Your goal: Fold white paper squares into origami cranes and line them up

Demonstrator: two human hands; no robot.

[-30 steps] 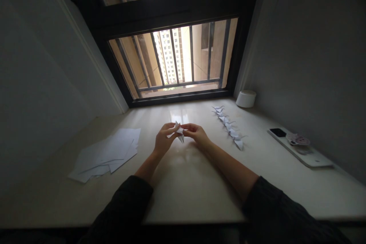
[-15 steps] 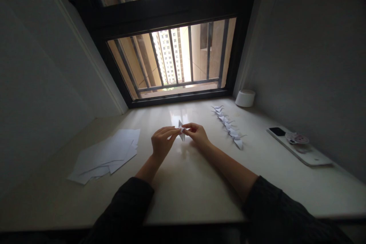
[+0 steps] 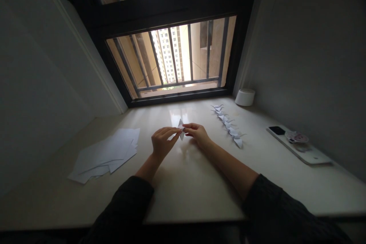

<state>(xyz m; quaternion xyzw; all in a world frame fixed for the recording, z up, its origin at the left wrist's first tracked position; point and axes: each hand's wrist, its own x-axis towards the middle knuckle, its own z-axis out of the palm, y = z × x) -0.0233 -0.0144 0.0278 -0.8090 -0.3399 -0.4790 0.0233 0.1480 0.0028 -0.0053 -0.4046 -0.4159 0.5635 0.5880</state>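
Between my two hands is a small white folded paper (image 3: 181, 123), its pointed ends sticking up and down past my fingers. My left hand (image 3: 163, 139) pinches it from the left, thumb and fingertips closed on its edge. From the other side my right hand (image 3: 198, 134) grips it between thumb and forefinger. The fingertips hide part of the folds. To the right of my hands, a row of several folded paper cranes (image 3: 228, 125) runs slantwise over the pale sill.
A loose stack of white paper sheets (image 3: 105, 152) lies at the left. On the right rests a white phone (image 3: 310, 155) with a round grip on its back. A white cup-like object (image 3: 245, 97) stands in the far right corner, by the dark-framed window (image 3: 183, 97).
My right fingers have shifted slightly on the folded paper, and more of its middle shows between my hands. The cranes, sheets and phone stay in place.
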